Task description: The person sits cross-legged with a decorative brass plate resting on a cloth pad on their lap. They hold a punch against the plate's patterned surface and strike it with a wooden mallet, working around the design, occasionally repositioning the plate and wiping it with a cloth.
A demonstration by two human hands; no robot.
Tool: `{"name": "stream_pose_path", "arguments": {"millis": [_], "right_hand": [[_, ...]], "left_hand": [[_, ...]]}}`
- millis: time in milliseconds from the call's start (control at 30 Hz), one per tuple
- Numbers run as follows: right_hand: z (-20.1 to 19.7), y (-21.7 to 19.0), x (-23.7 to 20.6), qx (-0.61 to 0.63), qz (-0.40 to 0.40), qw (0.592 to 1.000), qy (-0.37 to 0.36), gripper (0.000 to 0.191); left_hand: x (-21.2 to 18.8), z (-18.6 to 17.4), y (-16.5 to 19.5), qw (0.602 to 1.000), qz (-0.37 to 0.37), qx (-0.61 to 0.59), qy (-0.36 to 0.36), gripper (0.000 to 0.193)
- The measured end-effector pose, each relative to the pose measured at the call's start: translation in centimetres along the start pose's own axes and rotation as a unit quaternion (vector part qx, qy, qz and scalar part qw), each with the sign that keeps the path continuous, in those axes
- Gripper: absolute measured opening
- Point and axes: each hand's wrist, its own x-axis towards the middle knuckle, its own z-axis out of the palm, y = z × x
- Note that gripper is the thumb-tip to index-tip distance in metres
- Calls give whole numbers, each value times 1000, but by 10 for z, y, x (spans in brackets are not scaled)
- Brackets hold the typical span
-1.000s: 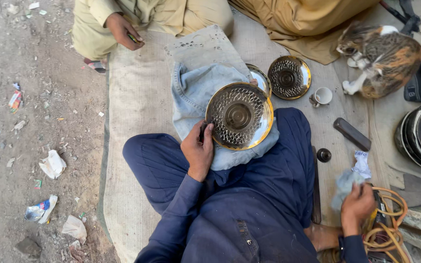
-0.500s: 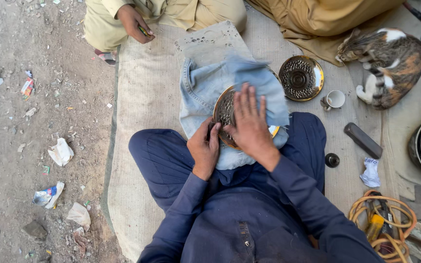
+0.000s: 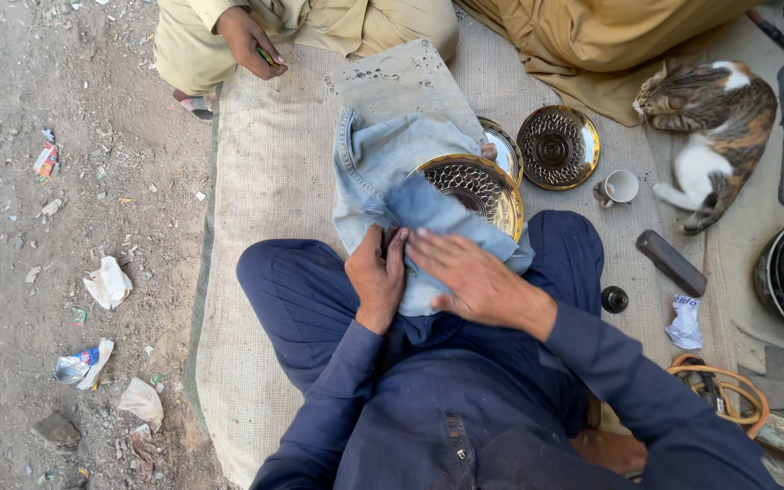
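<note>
The left hand [image 3: 376,277] grips the edge of a faded blue denim cloth [image 3: 390,186] that lies over the person's lap, fingers curled closed on it. The right hand [image 3: 472,279] lies flat and spread on a folded part of the same cloth, pressing it against a round, gold-rimmed engraved metal plate [image 3: 481,189] propped on the knees. Just beyond it, on the woven beige mat [image 3: 269,191], sits a second round patterned brass plate [image 3: 557,146], a small white cup [image 3: 621,187] beside it, and a tabby-and-white cat [image 3: 708,122] lying near.
</note>
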Motion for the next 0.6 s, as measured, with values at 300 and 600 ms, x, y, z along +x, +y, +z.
{"name": "stream_pose_path", "arguments": {"millis": [300,600], "right_hand": [[4,25,12,-210,206,950,109,99],[47,-49,-33,-103,179,972,113,102]], "left_hand": [[2,1,14,999,12,52,2,28],[1,2,3,999,19,32,-2,27]]}}
